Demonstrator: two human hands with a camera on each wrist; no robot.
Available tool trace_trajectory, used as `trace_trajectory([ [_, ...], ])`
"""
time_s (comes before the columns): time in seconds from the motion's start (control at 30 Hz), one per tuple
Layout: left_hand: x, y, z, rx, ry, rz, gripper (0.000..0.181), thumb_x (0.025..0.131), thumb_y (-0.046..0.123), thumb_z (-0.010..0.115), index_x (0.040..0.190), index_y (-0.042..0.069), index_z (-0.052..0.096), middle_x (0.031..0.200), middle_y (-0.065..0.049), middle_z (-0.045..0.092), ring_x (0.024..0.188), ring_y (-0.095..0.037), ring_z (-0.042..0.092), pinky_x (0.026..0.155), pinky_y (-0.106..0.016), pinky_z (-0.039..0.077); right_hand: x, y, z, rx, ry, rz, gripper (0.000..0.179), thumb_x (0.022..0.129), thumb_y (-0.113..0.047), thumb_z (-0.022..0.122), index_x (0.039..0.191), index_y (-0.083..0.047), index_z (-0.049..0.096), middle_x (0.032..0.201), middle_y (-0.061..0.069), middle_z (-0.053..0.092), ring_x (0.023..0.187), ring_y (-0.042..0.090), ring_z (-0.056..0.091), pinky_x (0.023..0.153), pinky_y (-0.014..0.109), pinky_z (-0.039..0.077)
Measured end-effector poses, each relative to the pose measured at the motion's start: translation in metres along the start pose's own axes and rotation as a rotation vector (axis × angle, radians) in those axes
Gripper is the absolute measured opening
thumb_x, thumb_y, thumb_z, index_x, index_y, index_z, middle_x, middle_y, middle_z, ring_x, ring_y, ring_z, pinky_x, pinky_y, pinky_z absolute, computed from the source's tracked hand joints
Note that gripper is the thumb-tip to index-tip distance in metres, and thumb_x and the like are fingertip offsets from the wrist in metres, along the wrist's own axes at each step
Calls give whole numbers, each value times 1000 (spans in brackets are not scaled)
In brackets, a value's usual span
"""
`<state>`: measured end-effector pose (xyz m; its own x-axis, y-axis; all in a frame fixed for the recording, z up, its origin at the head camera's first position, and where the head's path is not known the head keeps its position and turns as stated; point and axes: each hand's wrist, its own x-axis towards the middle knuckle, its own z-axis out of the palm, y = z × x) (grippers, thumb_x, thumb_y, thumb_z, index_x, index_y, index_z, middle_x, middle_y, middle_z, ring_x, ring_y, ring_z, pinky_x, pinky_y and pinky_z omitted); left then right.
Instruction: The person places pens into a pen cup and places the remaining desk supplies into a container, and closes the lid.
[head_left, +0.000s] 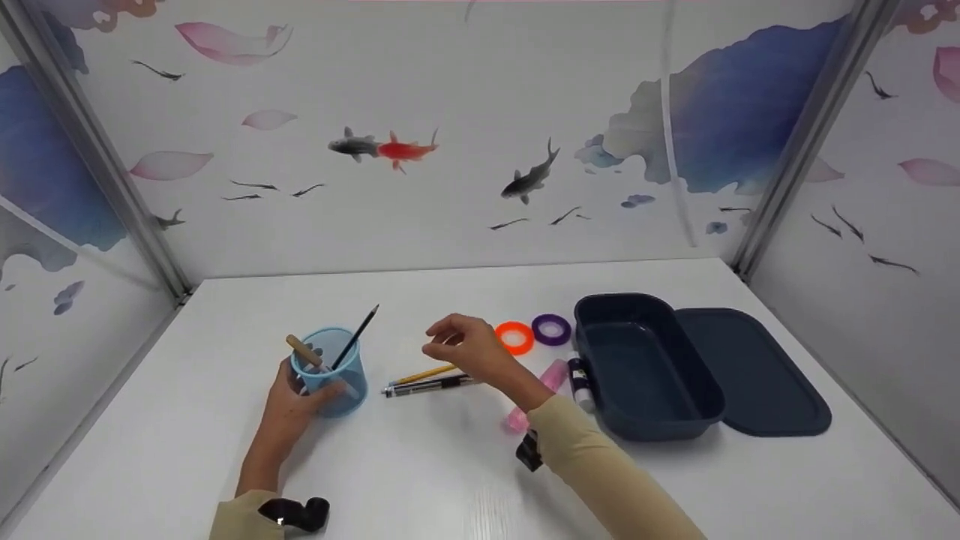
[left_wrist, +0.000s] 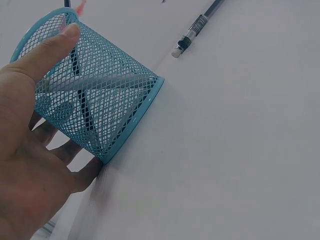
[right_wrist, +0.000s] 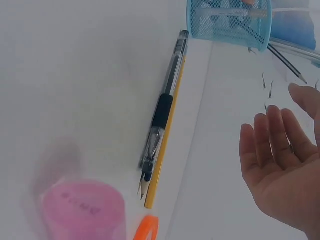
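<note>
My left hand (head_left: 291, 401) grips a light blue mesh pen cup (left_wrist: 107, 60) standing on the table, thumb on the near side and fingers round the other. A dark pencil (head_left: 355, 336) leans in the cup, point up, beside a tan wooden-looking stick (head_left: 304, 350). Right of the cup my right hand (head_left: 471, 349) hovers with loosely bent fingers and nothing in them. Below it a black-gripped clear pen (right_wrist: 162, 107) lies alongside a yellow pencil (right_wrist: 154, 185). A further dark point shows by the pen's tip in the right wrist view.
An orange tape roll (head_left: 515, 326) and a purple one (head_left: 538, 331) lie behind my right forearm. A pink highlighter-like object (head_left: 553, 373) and a white-and-dark marker (head_left: 579, 382) lie by a dark blue box (head_left: 716, 409). Its flat lid (head_left: 772, 375) rests at the right.
</note>
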<state>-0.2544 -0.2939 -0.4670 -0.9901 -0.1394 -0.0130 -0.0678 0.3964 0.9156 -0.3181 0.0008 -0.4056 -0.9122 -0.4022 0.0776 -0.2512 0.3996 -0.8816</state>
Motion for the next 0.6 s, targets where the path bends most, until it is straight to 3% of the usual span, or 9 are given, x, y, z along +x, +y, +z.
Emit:
trace_trajectory([
  [0.23, 1, -1, -1, -27, -11, -3, 103, 89, 35, 76, 160, 6, 8, 167, -22, 16, 156, -42, 12, 126, -58, 17, -3, 16, -16, -124, -85, 1, 24, 91, -24, 74, 112, -11, 72, 104, 1, 71, 96, 16, 64, 80, 28, 60],
  [0.6, 0, 1, 0, -1, -15, -7, 104, 89, 36, 75, 160, 5, 5, 167, -24, 15, 155, -44, 12, 126, -58, 18, -8, 37, -27, -198, -114, 87, 28, 88, -18, 77, 114, -9, 72, 101, 2, 69, 92, 16, 62, 83, 29, 60],
])
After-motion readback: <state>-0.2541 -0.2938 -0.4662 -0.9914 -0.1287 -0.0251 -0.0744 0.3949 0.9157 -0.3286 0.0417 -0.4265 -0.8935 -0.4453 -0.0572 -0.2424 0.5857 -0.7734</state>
